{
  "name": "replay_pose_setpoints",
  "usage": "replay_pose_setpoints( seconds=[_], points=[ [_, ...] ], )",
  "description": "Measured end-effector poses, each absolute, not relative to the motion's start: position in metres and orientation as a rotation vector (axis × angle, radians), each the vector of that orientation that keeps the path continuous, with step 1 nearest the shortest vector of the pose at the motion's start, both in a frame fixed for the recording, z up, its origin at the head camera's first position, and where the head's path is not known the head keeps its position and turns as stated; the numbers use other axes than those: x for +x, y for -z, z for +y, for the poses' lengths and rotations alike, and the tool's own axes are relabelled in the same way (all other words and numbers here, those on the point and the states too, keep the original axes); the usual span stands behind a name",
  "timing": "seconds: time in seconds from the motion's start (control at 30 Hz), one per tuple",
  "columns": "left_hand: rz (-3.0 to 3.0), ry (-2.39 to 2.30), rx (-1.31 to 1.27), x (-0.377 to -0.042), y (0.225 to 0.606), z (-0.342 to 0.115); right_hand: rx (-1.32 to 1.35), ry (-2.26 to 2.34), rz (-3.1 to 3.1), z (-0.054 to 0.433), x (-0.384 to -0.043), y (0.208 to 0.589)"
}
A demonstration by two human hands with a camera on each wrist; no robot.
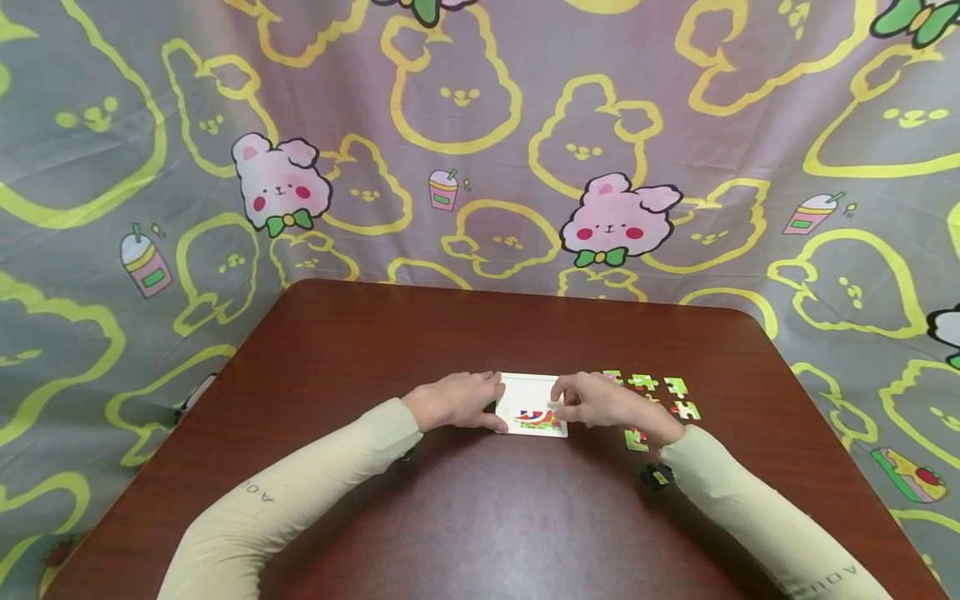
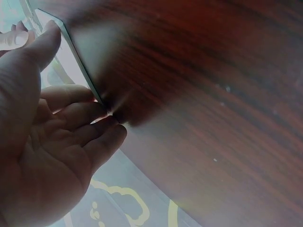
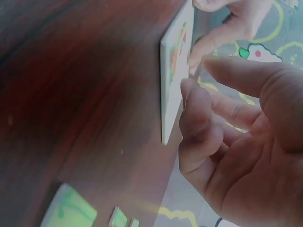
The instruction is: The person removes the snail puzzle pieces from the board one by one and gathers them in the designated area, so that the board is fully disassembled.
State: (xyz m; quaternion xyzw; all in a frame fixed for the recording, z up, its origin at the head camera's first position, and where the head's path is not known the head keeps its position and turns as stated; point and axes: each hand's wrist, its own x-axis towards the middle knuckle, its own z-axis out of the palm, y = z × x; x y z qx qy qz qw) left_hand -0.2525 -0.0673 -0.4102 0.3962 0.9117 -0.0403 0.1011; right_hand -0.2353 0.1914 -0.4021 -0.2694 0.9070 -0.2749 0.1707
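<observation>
A white puzzle board (image 1: 525, 390) lies on the table between the two hands, with a few joined red, blue and green puzzle pieces (image 1: 537, 419) at its near right part. My left hand (image 1: 459, 402) holds the board's left side, thumb at the near corner and fingers at the far one. In the left wrist view the thumb (image 2: 46, 43) overlaps the board's corner. Over the right side is my right hand (image 1: 603, 404), index finger bent and thumb stretched out. The right wrist view shows a gap between that thumb (image 3: 236, 74) and the index fingertip, close over the board.
Several loose green and red puzzle pieces (image 1: 676, 386) are spread right of the board, some partly hidden by the right hand. The brown table (image 1: 480, 517) ends at a patterned curtain (image 1: 495, 183) behind it. A black wrist strap part (image 1: 657, 476) shows under the right sleeve.
</observation>
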Motion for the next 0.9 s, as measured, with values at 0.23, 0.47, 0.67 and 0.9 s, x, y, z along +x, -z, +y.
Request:
replay_pose_setpoints(
  seconds=[0.23, 0.47, 0.67, 0.9],
  points=[
    [2.687, 0.133, 1.154, -0.252, 0.411, -0.066, -0.808, 0.726, 2.598, 0.182, -0.239, 0.410],
    [2.693, 0.145, 1.160, -0.254, 0.412, -0.066, -0.885, 0.627, 2.651, 0.175, -0.240, 0.411],
    [2.690, 0.127, 1.165, -0.253, 0.412, -0.066, -0.869, 0.613, 2.644, 0.168, -0.239, 0.413],
    [2.690, 0.122, 1.167, -0.253, 0.412, -0.067, -0.805, 0.565, 2.646, 0.161, -0.237, 0.413]
  ],
)
